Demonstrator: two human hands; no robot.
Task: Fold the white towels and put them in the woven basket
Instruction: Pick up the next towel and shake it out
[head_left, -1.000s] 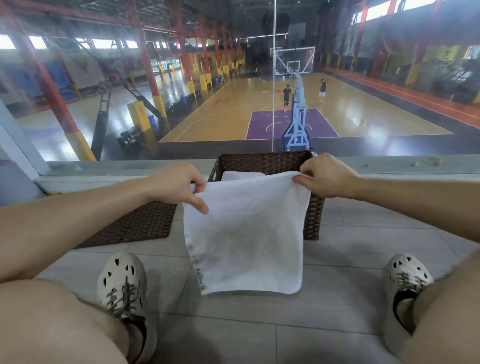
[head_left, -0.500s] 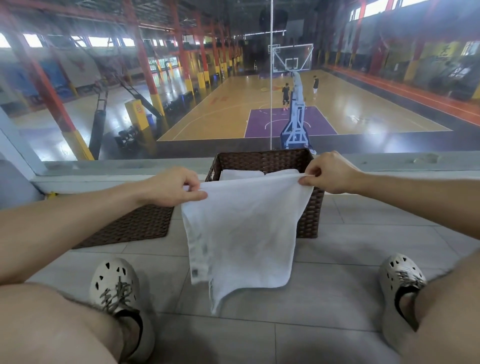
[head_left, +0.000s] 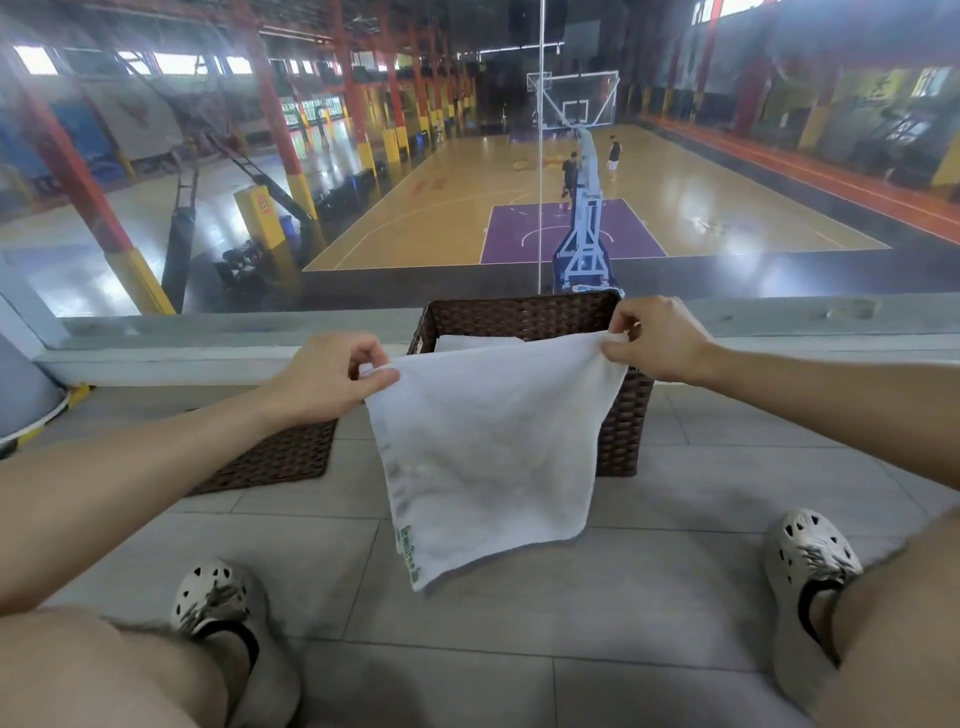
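Left hand (head_left: 332, 376): I'm pinching the towel (head_left: 493, 447) corner, mid-frame.
Right hand (head_left: 657, 338): pinching the other corner.
Basket (head_left: 626, 421): sitting behind.

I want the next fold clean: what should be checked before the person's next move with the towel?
1. Left hand pinches one top corner of the white towel: ok.
2. Right hand pinches the other top corner: ok.
3. Towel hangs level: not ok, its lower edge slants.
4. Woven basket upright, mouth open: ok.
5. Room left in the basket above the stored towel: cannot tell.
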